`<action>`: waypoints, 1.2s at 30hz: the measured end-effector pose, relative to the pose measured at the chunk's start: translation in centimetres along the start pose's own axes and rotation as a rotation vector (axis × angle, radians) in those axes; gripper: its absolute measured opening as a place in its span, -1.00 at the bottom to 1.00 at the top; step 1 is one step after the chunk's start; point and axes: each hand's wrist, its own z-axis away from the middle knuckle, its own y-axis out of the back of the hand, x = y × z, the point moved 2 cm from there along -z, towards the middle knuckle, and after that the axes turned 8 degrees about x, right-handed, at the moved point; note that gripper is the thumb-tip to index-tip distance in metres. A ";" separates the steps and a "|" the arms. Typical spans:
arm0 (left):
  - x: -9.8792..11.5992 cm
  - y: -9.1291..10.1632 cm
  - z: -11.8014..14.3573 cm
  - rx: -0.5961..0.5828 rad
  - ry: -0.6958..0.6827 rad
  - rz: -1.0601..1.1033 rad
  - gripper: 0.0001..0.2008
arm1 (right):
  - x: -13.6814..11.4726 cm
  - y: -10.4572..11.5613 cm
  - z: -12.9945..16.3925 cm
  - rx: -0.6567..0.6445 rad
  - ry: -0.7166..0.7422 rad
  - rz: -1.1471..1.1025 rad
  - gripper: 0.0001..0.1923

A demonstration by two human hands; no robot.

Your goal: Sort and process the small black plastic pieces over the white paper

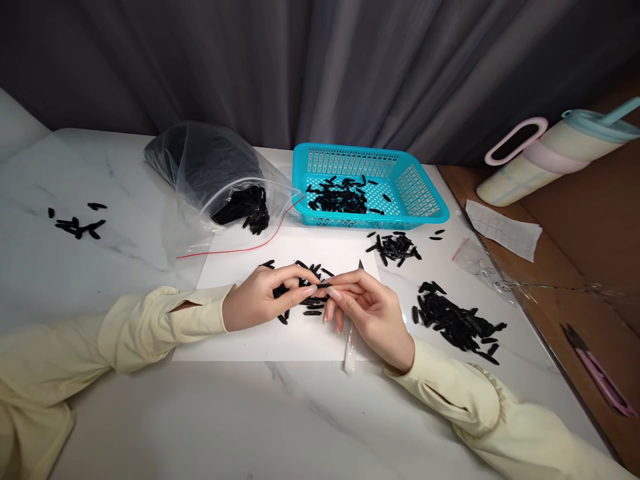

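Marble-patterned white worktop [310, 413] fills the view, backed by grey curtains. Nearest the front edge, two pale yellow sleeves are laid across the surface, the forearms resting on it so that the hands are steadied for fine work.

Over a white sheet of paper [240, 333] at the middle of the worktop, the left hand [260, 300] and the right hand [373, 310] are brought together until their fingertips almost meet. A small black piece [323, 285] is pinched between them: the left thumb and forefinger are pressed on one end, the right thumb and forefinger on the other, while the remaining right fingers are curled loosely downward. Both wrists are held low, palms turned inward. A translucent white tool [351, 353] is seen just under the right wrist; whether it is gripped cannot be told. Loose black pieces [305, 303] lie scattered on the paper beneath the hands, presumably kept there so that dark parts stand out against white.

Toward the right edge, a larger black heap [457, 323] is piled, with a smaller heap [395, 247] farther back, seemingly kept as separate lots. Near the left edge, a few stray pieces [77, 225] are set well apart.

Along the far edge, a turquoise basket [425, 193] holds more pieces, and beside it an open clear plastic bag [210, 173] spills others. Off the right edge, a tumbler [545, 157] lies tilted, with a paper slip [503, 230] and pink snips [600, 377] nearby.
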 end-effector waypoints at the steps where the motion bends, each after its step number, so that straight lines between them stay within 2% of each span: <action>1: 0.0 0.0 0.0 0.005 0.000 -0.002 -0.78 | -0.1 0.0 0.0 0.001 0.006 0.013 -0.89; 9: -0.2 -0.2 -0.2 0.001 0.065 -0.011 -0.81 | -0.3 0.0 0.0 0.022 0.133 0.270 -0.91; 12: -0.2 -0.2 -0.2 -0.003 0.082 0.015 -0.80 | -1.4 0.5 -0.9 0.020 0.167 0.362 -0.91; 14: -0.3 -0.2 -0.3 -0.016 0.125 0.053 -0.78 | -3.3 1.4 -1.8 -0.084 0.154 0.498 -0.89; 17: -0.5 -0.2 -0.3 -0.036 0.202 0.150 -0.75 | -6.7 3.8 -2.9 -0.494 0.064 0.803 -0.89; 18: -0.6 -0.2 -0.3 -0.038 0.218 0.184 -0.75 | -7.8 5.1 -3.1 -0.553 0.057 0.880 -0.87; 20: -0.6 -0.2 -0.4 -0.044 0.242 0.245 -0.76 | -9.2 7.9 -3.3 -0.629 0.007 1.035 -0.83; 22: -0.6 -0.1 -0.5 -0.052 0.270 0.311 -0.74 | -9.5 10.3 -3.2 -0.728 -0.106 1.175 -0.80; 23: -0.6 -0.1 -0.6 -0.054 0.290 0.352 -0.73 | -9.4 11.1 -3.2 -0.728 -0.132 1.236 -0.81; 25: -0.5 0.0 -0.7 -0.056 0.341 0.434 -0.71 | -9.2 11.4 -3.1 -0.674 -0.075 1.372 -0.84; 27: -0.5 0.0 -0.9 -0.052 0.394 0.500 -0.70 | -9.0 9.8 -3.2 -0.548 0.086 1.476 -0.89; 29: -0.5 0.1 -1.0 -0.047 0.437 0.543 -0.69 | -8.7 6.5 -3.0 -0.412 0.270 1.423 -0.88; 31: -0.7 0.1 -1.0 -0.045 0.462 0.573 -0.68 | -7.7 2.5 -2.6 -0.398 0.351 1.299 -0.82; 33: -0.9 0.0 -1.0 -0.052 0.468 0.589 -0.67 | -6.2 -0.9 -2.4 -0.412 0.356 1.267 -0.76; 36: -1.3 0.0 -1.0 -0.021 0.396 0.548 -0.64 | -3.9 -4.1 -2.5 -0.464 0.443 1.270 -0.72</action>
